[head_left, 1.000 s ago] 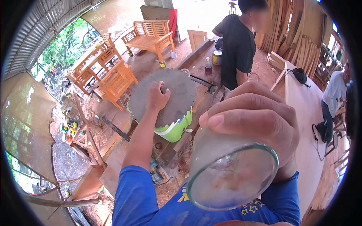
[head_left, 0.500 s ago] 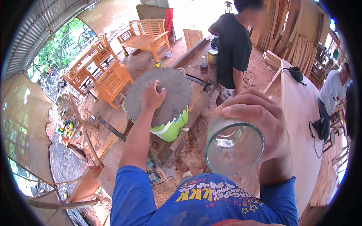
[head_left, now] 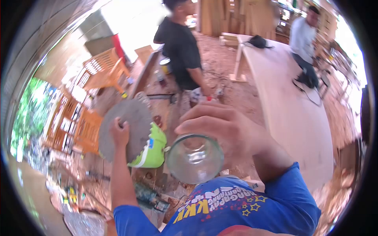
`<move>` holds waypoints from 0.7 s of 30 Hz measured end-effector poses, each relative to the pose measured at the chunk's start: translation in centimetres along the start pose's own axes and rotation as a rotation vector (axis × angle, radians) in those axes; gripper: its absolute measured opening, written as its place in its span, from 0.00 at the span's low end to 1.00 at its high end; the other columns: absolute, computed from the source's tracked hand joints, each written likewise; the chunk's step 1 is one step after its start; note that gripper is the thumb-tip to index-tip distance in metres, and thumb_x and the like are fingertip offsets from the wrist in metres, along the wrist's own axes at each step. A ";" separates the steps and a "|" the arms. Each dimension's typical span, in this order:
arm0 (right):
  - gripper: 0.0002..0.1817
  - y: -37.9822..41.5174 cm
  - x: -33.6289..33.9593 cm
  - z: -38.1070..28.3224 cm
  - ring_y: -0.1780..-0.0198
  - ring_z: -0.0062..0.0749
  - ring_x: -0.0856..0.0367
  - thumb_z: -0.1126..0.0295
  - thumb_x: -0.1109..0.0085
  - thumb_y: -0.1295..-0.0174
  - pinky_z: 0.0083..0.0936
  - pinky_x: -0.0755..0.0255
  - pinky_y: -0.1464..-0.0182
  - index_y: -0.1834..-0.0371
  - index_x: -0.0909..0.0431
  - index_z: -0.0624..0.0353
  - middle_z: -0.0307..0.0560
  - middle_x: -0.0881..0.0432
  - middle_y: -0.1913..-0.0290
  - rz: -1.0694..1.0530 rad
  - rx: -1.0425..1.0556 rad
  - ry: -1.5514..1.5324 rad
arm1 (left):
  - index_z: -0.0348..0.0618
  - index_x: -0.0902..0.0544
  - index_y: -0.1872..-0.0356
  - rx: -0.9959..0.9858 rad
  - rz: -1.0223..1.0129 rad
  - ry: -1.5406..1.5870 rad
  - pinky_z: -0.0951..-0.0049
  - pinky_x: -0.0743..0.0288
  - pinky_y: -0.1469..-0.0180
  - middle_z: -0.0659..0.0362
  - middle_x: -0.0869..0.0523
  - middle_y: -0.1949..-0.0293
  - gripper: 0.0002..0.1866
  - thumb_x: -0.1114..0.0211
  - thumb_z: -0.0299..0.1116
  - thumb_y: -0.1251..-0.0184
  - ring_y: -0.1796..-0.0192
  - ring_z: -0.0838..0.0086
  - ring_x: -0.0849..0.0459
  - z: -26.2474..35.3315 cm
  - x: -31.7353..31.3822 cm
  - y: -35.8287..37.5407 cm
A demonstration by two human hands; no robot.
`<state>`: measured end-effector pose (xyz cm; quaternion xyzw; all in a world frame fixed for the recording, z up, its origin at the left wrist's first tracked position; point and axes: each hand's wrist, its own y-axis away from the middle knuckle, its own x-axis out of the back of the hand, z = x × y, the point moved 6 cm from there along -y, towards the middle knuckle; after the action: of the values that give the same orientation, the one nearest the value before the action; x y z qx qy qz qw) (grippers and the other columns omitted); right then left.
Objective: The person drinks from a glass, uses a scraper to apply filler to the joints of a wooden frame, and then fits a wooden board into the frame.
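Note:
My right hand [head_left: 232, 128] is closed around a clear drinking glass [head_left: 195, 159], its round mouth facing me and its inside looking bare. Lower left of it, my left hand [head_left: 120, 133] rests on a grey, ragged-edged round disc [head_left: 136, 114], fingers curled and thumb apart. Whatever the fingers may grip there is hidden beneath them. Under the disc's near edge shows a lime-green container [head_left: 151, 149] with a white band and a small blue patch.
A person in a black shirt [head_left: 181, 51] stands ahead; another in a white shirt [head_left: 303, 35] is at the far right. A long pale wooden board [head_left: 291, 114] lies on my right, with black bags on it. Wooden chairs [head_left: 88, 126] and a bench [head_left: 102, 70] stand left.
My view has swung right, so the chairs, disc and black-shirted person sit further left. The glass stays in my right hand, and my left hand stays on the disc.

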<state>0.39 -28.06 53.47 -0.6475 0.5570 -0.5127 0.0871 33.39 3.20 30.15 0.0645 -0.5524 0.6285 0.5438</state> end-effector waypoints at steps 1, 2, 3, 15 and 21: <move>0.46 0.5 0.2 0.0 0.41 0.60 0.18 0.62 0.17 0.64 0.47 0.22 0.38 0.36 0.23 0.64 0.58 0.19 0.44 0.006 -0.011 0.001 | 0.40 0.16 0.49 0.011 -0.021 0.013 0.52 0.22 0.50 0.48 0.15 0.60 0.19 0.29 0.37 0.39 0.56 0.52 0.15 -0.5 -0.4 0.0; 0.47 1.0 0.6 -0.2 0.38 0.62 0.19 0.64 0.19 0.65 0.49 0.24 0.35 0.35 0.25 0.64 0.59 0.20 0.42 0.004 0.001 0.004 | 0.40 0.16 0.49 0.025 -0.040 0.020 0.51 0.22 0.50 0.48 0.15 0.60 0.19 0.29 0.37 0.39 0.56 0.52 0.15 -0.6 -0.3 0.0; 0.47 1.4 1.1 -0.5 0.38 0.62 0.19 0.64 0.19 0.65 0.49 0.24 0.35 0.35 0.25 0.63 0.59 0.20 0.42 0.018 -0.021 0.027 | 0.40 0.15 0.49 0.035 -0.050 0.020 0.52 0.22 0.50 0.49 0.15 0.60 0.19 0.29 0.36 0.39 0.56 0.52 0.15 -0.7 -0.4 -0.1; 0.33 5.8 6.0 -6.0 0.53 0.51 0.12 0.57 0.19 0.49 0.43 0.19 0.51 0.43 0.18 0.65 0.55 0.13 0.49 0.188 -0.030 0.304 | 0.37 0.16 0.46 0.034 -0.126 -0.030 0.56 0.21 0.50 0.49 0.16 0.55 0.17 0.31 0.31 0.35 0.55 0.58 0.15 0.8 0.4 -0.1; 0.27 7.2 8.5 -9.4 0.61 0.46 0.11 0.55 0.21 0.43 0.38 0.19 0.59 0.49 0.16 0.64 0.54 0.11 0.57 0.270 -0.049 0.473 | 0.36 0.17 0.45 0.018 -0.129 0.009 0.56 0.20 0.48 0.48 0.15 0.53 0.17 0.32 0.30 0.33 0.54 0.58 0.14 -0.4 -0.2 0.0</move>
<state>-12.59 -33.26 57.73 -0.4316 0.6554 -0.6198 0.0065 33.70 3.42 29.92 0.1019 -0.5389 0.5974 0.5850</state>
